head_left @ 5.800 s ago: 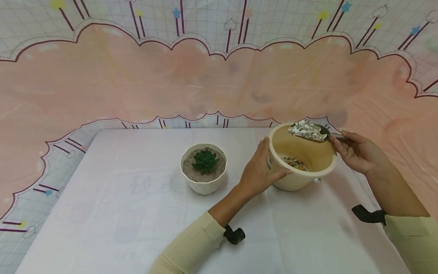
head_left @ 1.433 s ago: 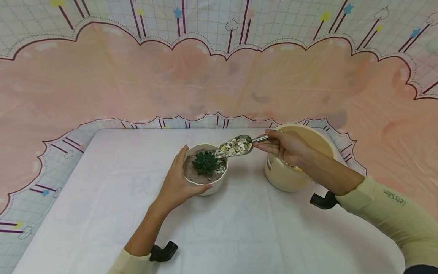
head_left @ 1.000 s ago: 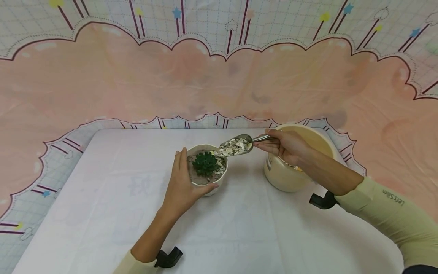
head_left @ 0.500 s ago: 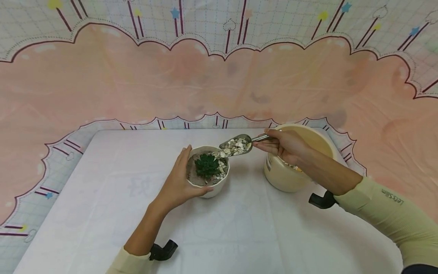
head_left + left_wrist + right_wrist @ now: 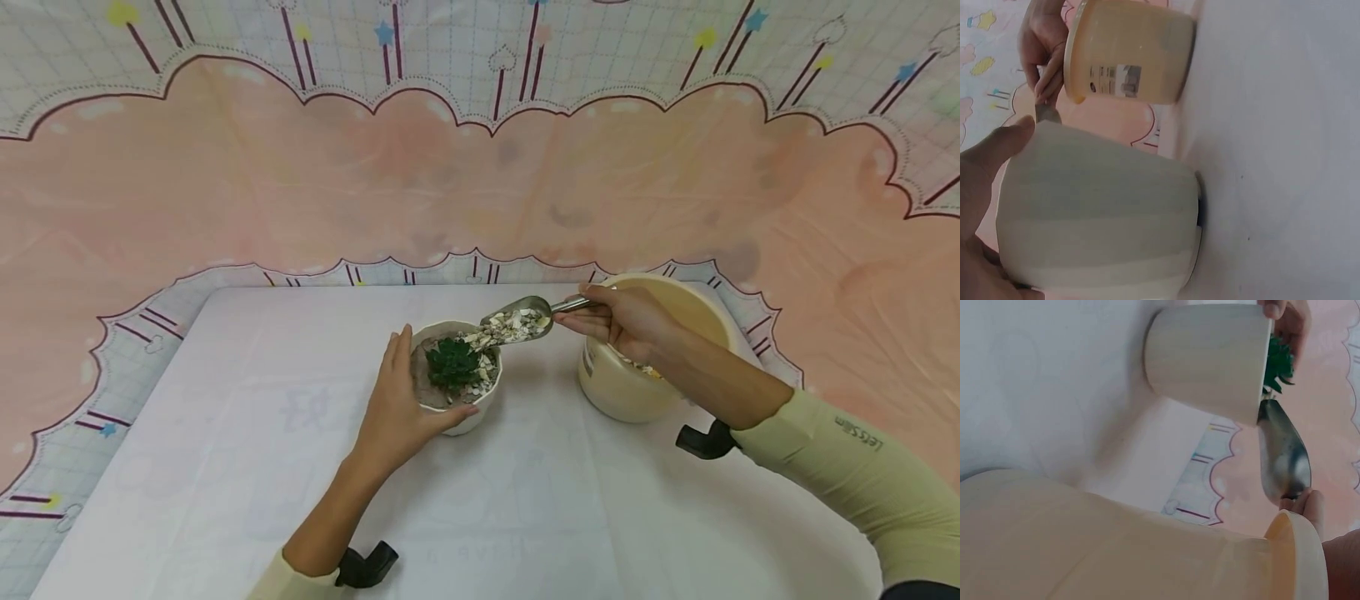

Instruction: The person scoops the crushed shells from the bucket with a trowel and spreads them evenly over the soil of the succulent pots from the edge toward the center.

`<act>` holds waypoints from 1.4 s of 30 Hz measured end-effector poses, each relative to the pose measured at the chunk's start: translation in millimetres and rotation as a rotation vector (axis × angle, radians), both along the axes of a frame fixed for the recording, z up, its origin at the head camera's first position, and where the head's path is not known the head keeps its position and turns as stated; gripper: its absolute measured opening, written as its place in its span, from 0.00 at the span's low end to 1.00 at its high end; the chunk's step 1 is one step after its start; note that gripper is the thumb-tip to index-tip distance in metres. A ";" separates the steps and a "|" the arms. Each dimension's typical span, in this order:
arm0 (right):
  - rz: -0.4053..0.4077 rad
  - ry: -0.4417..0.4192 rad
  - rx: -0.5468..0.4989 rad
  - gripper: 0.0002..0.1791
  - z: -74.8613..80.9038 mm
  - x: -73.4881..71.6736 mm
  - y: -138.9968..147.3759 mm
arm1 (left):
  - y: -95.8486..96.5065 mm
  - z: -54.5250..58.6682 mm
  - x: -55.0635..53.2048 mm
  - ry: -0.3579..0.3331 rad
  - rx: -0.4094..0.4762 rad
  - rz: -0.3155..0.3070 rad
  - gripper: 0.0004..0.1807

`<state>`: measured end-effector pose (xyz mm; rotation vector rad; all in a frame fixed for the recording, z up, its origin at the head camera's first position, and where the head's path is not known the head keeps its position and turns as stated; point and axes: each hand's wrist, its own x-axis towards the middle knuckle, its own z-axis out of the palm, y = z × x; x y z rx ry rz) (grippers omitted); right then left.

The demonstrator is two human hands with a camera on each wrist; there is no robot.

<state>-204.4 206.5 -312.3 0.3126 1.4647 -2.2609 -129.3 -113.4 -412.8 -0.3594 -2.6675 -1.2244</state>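
Observation:
My left hand (image 5: 393, 417) grips a small white plant pot (image 5: 472, 417), thumb along its near side and fingers at its left. A green succulent (image 5: 453, 363) stands in the pot's grey-brown soil, with pale stone chips scattered on the right side. My right hand (image 5: 633, 323) pinches the handle of a metal scoop (image 5: 1285, 456) between thumb and fingers. The scoop is loaded with pale stone chips (image 5: 517, 324), and its tip lies over the pot's right rim. In the left wrist view the scoop is mostly hidden behind the pot.
A cream plastic bucket (image 5: 617, 392) stands right of the pot, under my right forearm, with more stones partly visible inside. A white cloth (image 5: 262, 467) covers the table. Behind hangs a peach patterned curtain (image 5: 337, 183).
The left hand has gone from the bucket to the pot. The right hand has brought the loaded scoop left from the bucket to the pot's rim, and chips now lie on the soil.

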 end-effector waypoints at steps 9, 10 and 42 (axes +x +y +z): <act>-0.010 0.003 0.016 0.15 0.9 -0.6 -0.6 | -18.7 4.1 -14.0 -0.034 0.055 -0.177 0.72; -0.011 0.004 0.017 0.15 0.9 -0.9 -0.7 | -20.3 5.1 -15.5 -0.039 0.058 -0.200 0.72; -0.019 0.014 0.014 0.19 0.5 -3.3 -2.7 | -17.6 8.9 -19.7 -0.110 0.045 -0.223 0.73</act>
